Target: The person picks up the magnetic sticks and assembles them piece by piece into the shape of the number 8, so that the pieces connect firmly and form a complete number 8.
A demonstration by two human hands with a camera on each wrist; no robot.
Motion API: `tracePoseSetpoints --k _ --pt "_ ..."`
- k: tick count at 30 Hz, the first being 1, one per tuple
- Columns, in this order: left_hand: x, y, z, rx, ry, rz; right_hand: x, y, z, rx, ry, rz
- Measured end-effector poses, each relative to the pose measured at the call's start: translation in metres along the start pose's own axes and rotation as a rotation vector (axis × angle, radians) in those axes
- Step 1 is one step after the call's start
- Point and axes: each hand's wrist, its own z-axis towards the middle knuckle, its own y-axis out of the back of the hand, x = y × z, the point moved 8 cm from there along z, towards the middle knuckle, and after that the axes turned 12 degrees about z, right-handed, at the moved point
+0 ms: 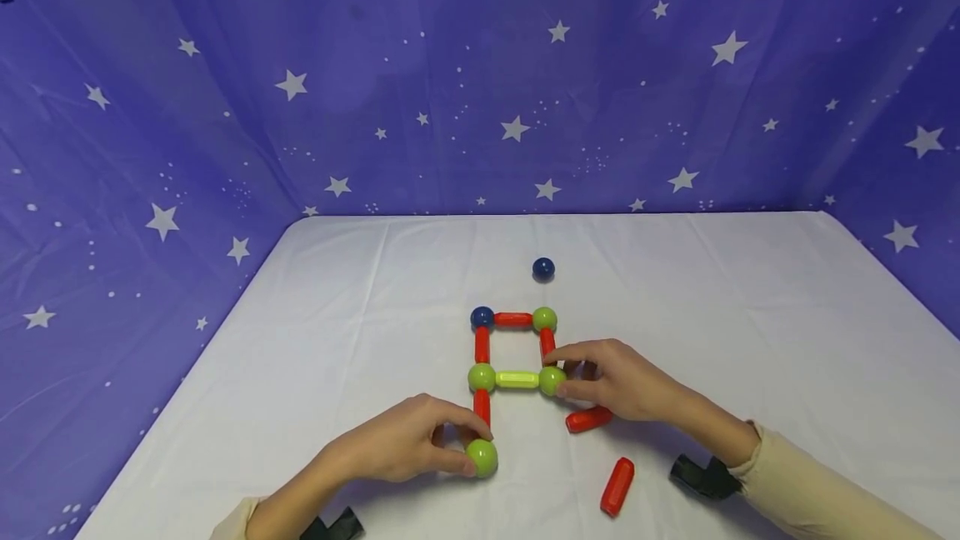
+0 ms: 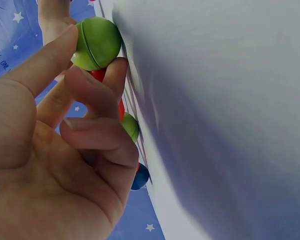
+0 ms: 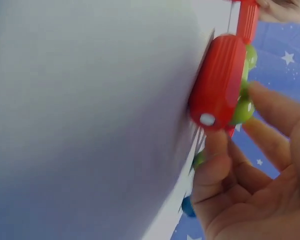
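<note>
On the white cloth lies a square of toy rods and balls: a blue ball (image 1: 482, 317) at the far left corner, a green ball (image 1: 544, 319) at the far right, red rods (image 1: 513, 320) between, and a lime rod (image 1: 517, 379) along the near side. From the near left corner ball (image 1: 482, 377) a red rod (image 1: 482, 408) reaches toward me, ending in another green ball (image 2: 97, 44). My left hand (image 1: 408, 440) pinches that end ball between thumb and fingers. At the near right corner my right hand (image 1: 618, 380) holds the green ball (image 1: 552, 380) with thumb and fingers.
A loose red rod (image 1: 588, 420) lies just below the right hand, partly behind it. Another red rod (image 1: 617, 487) is nearer to me on the right. Beyond the square sits a single dark blue ball (image 1: 543, 269). A purple star-patterned curtain (image 1: 480, 90) stands around the table.
</note>
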Motion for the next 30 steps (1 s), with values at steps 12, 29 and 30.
tracePoseSetpoints --k 12,29,30 --pt "0.002 0.0 -0.001 0.005 0.013 -0.013 0.0 0.036 -0.028 -0.097 0.025 -0.052" --pt "0.001 0.001 -0.001 -0.004 0.01 -0.008 0.003 0.007 -0.05 -0.01 0.005 -0.087" --pt "0.0 0.001 -0.001 -0.007 0.007 -0.007 0.002 0.006 -0.05 -0.01 -0.004 -0.094"
